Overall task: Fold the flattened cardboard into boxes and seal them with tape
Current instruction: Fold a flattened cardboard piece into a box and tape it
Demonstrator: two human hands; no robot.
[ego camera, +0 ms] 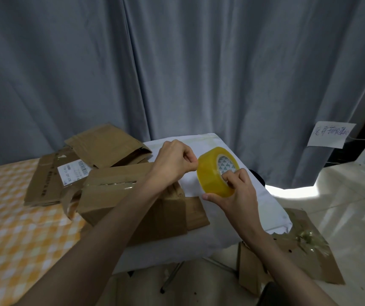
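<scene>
I hold a yellowish roll of clear tape (212, 173) in the air above a white table (272, 208). My right hand (236, 191) grips the roll, fingers through its core and thumb under it. My left hand (175, 162) pinches at the roll's outer face with curled fingertips. A folded cardboard box (119, 195) with a strip of tape across its top lies on the table under my left forearm. Behind it lie an open, crumpled box (108, 146) and a flattened carton with a white label (51, 182).
An orange-and-white checked bed (11, 228) fills the left side. A grey curtain (177, 62) hangs behind. On the floor at the right lies flattened cardboard with crumpled tape (305, 244). A paper note (329, 134) hangs on the curtain at the right.
</scene>
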